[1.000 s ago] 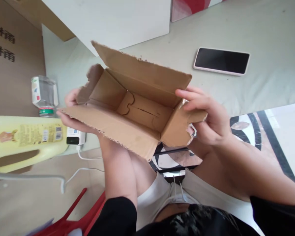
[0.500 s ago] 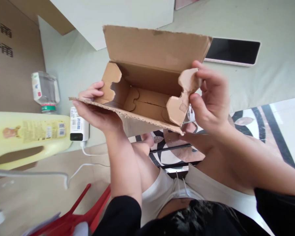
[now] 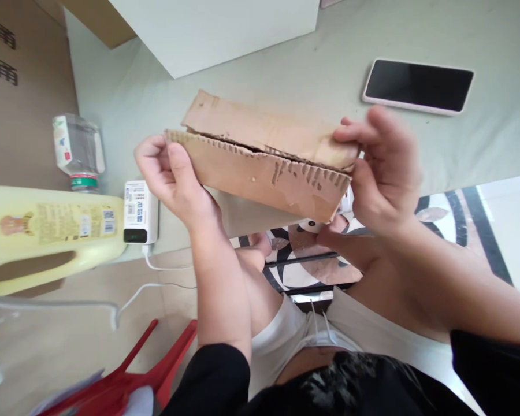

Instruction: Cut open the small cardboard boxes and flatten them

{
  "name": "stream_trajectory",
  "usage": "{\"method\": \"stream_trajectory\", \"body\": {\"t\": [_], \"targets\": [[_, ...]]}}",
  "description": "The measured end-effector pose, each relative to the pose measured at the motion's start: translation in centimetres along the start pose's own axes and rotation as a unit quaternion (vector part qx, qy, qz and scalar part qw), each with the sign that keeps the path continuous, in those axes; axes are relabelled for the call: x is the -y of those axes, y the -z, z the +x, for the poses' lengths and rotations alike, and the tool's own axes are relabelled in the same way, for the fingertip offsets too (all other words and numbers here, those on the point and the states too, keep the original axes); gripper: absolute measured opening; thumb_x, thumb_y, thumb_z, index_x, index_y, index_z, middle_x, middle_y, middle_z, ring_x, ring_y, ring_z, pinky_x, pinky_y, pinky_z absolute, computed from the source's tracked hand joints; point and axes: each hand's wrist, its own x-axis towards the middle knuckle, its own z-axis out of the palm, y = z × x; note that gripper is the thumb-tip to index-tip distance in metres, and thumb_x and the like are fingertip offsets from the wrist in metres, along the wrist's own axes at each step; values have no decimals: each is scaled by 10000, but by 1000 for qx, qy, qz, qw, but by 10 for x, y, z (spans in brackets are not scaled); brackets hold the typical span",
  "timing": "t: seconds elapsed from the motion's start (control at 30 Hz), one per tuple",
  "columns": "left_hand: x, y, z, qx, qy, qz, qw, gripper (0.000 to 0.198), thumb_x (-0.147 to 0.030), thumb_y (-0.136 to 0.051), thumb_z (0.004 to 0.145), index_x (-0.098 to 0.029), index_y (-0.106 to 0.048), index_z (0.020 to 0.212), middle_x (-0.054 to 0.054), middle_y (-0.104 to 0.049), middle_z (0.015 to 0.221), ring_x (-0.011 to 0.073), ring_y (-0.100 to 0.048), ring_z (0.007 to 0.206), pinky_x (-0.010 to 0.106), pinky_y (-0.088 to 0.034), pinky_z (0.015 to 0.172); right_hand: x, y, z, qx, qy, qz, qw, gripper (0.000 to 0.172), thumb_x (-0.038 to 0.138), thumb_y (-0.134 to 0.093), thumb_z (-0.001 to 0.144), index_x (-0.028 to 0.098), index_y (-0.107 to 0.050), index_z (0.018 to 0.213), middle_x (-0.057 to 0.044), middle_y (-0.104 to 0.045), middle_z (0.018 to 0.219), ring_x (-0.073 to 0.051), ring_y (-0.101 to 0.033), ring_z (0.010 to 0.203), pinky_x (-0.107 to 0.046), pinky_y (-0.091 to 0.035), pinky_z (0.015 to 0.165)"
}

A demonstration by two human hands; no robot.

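I am viewing the box (image 3: 262, 173) suspended above the near edge of the table (image 3: 455, 147). The left hand (image 3: 173, 182) is clasping its left end, thumb lying against the near flap (image 3: 238, 170). The right hand (image 3: 387, 179) is pinching its right end, fingertips touching the far flap (image 3: 264, 124). Both flaps are nearly meeting along a narrow gap. The phone (image 3: 418, 86) is lying far right.

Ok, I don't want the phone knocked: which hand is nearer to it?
The right hand, just below the phone in the picture, at one end of the cardboard box; the left hand is farther off, at the other end.
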Motion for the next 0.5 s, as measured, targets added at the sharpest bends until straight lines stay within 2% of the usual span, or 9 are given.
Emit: {"method": "stream_trajectory", "body": {"t": [0.03, 0.1, 0.2, 0.33, 0.4, 0.5], "targets": [[0, 0, 0, 1, -2, 9, 1000, 87, -235, -608, 956, -158, -569, 953, -7, -550, 874, 80, -554, 824, 195, -468, 844, 2, 0, 0, -9, 24, 3, 1000, 333, 394, -391, 1032, 445, -575, 1304, 21, -652, 1248, -226, -602, 1289, -515, -458, 1199], [-1, -1, 1, -1, 5, 41, 999, 68, -212, -600, 953, -153, -570, 968, -4, -540, 892, 81, -558, 831, 192, -470, 848, 3, 1, 1, -16, 51, -1, 999, 310, 361, -391, 1036, 366, -688, 1126, 3, -673, 1213, -226, -628, 1240, -521, -463, 1189], [-2, -2, 0, -2, 12, 68, 998, 81, -219, -581, 954, -148, -577, 991, 18, -575, 956, 104, -598, 898, 223, -488, 898, 0, 1, 0, -2, 40, -19, 999, 383, 522, -379, 1015, 322, -692, 1108, -46, -666, 1227, -272, -631, 1212, -562, -498, 1127], [1, 0, 1, 37, 20, 7, 999, 140, -132, -573, 894, -143, -645, 1014, 38, -684, 1030, 138, -646, 1010, 293, -497, 1002, -7, 2, 0, 20, 13, -34, 999, 541, 708, -359, 949, 303, -686, 1098, -84, -658, 1213, -316, -613, 1226, -593, -488, 1112], [2, 2, 1, 52, 27, -20, 998, 199, -98, -569, 863, -147, -694, 1010, 31, -722, 1050, 150, -661, 1024, 319, -504, 1021, -9, 2, 0, 24, 8, -36, 999, 570, 749, -376, 920, 304, -685, 1093, -89, -653, 1212, -323, -608, 1233, -592, -480, 1121], [2, 5, 2, 65, 33, -1, 997, 236, -99, -556, 862, -167, -729, 1007, 15, -757, 1093, 170, -675, 1099, 368, -494, 1087, -10, 2, 2, 25, 18, -30, 999, 558, 760, -413, 898, 310, -688, 1082, -80, -650, 1219, -322, -606, 1240, -590, -465, 1146]]}}
